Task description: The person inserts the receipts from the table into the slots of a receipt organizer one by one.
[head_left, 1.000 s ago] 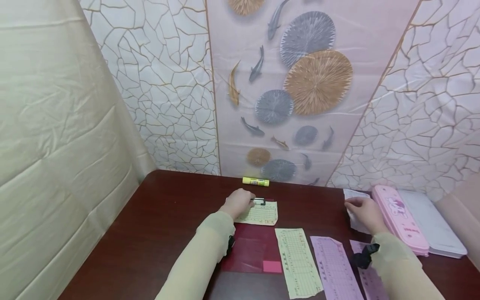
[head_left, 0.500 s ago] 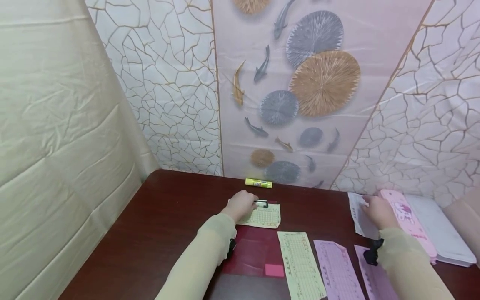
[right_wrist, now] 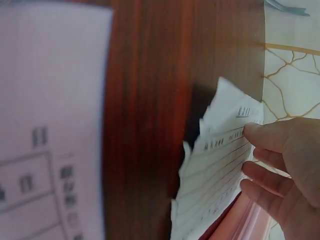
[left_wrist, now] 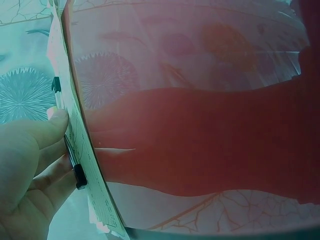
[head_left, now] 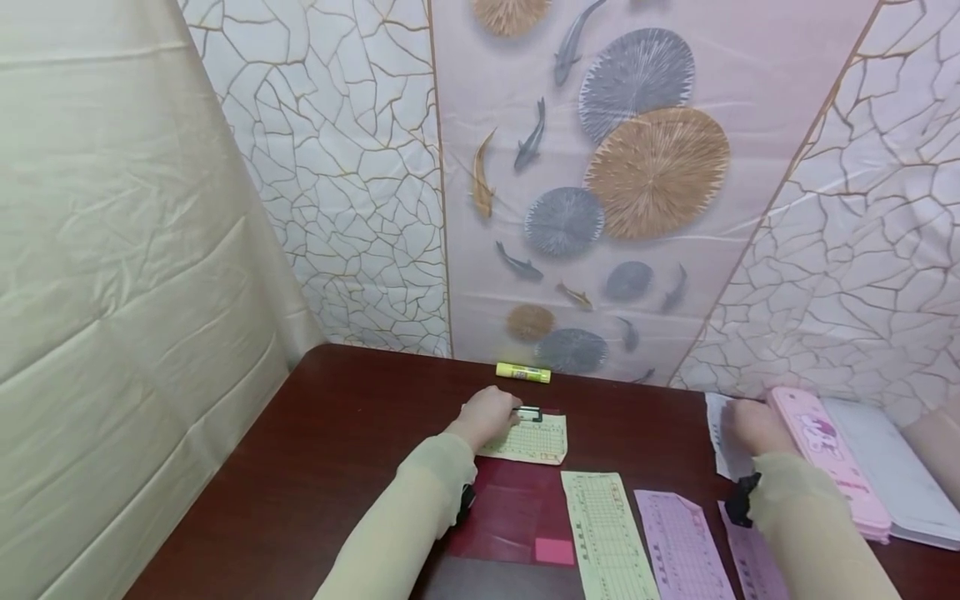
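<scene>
My left hand (head_left: pixel 487 417) grips the black and silver clip (left_wrist: pixel 77 167) of a glossy, see-through red clipboard (head_left: pixel 502 517); in the left wrist view the thumb lies over the clip. Yellow-green printed forms (head_left: pixel 536 442) lie at the clip, edge-on in that wrist view. At the right back, my right hand (head_left: pixel 759 427) is at the far edge of a white printed paper form (right_wrist: pixel 215 170) with a ragged near edge. Its thumb lies on the paper's face, and the other fingertips meet the paper's edge. In the head view this hand is blurred and covers part of the form.
A yellow-green form (head_left: pixel 607 533) and two purple forms (head_left: pixel 686 542) lie in a row right of the clipboard. The pink pencil case (head_left: pixel 825 458) and a flat white case (head_left: pixel 892 467) stand beyond the right hand. A yellow glue stick (head_left: pixel 522 372) lies near the back edge.
The right hand has shifted a little to the right over the white form. The left hand stays on the clip. The whole head view has drifted slightly.
</scene>
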`<state>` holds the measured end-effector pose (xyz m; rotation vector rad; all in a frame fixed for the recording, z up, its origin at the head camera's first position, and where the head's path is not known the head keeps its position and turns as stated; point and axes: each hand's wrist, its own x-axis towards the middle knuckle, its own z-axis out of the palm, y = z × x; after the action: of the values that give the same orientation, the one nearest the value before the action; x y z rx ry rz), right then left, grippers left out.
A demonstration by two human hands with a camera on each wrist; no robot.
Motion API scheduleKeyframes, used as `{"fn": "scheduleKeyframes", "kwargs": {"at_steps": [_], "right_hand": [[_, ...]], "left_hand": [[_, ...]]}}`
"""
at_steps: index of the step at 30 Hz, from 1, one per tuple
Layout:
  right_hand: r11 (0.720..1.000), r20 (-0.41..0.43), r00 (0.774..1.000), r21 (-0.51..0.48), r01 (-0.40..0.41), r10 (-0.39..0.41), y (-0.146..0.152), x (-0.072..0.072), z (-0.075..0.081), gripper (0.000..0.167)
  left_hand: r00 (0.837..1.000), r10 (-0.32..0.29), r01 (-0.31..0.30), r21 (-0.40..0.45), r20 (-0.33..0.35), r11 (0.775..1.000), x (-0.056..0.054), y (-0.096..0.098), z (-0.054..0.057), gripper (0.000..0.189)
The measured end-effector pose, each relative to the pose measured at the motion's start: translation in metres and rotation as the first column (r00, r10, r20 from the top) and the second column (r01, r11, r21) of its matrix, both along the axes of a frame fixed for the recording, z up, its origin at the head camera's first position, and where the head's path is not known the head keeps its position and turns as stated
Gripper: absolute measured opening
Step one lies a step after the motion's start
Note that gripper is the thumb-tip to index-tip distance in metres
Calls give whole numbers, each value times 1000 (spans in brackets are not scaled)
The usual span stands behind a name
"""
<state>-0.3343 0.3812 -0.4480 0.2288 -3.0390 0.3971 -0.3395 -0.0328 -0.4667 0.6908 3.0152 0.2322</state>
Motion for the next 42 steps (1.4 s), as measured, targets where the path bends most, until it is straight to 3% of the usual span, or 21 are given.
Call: {"fn": "scheduleKeyframes", "kwargs": {"at_steps": [6,16,21,26,32,38,42], "right_hand": [[998,118,991,21,63,-65,4,1,4,22],[995,179,978,34,97,-102,5,-4,4,39],[997,190,979,56,58,-67,5,-2,6,42],[996,130,990,66,53,-62,4,2,5,48],[990,115,984,12,137,-138,6,5,-5,66],[969,151,959,-30,245,-238,4,8,-8,95],[953,197,937,-37,302,-289,0,11,-6,106]], "left_hand": [[1000,-4,4,20,-4,1000,-2,2,-3,28],[1000,1,-1,24,-15,1000,-5,0,-2,29],[1000,17,-17,25,3,1000,-4,0,-2,30],[1000,11,-11,7,-4,1000,-2,0,-3,28],[1000,2,-2,6,-14,1000,-2,-1,-2,27],[1000,13,-13,6,1,1000,-3,-1,-3,28],[1000,5,-5,-2,-5,1000,-3,0,-5,28]]}}
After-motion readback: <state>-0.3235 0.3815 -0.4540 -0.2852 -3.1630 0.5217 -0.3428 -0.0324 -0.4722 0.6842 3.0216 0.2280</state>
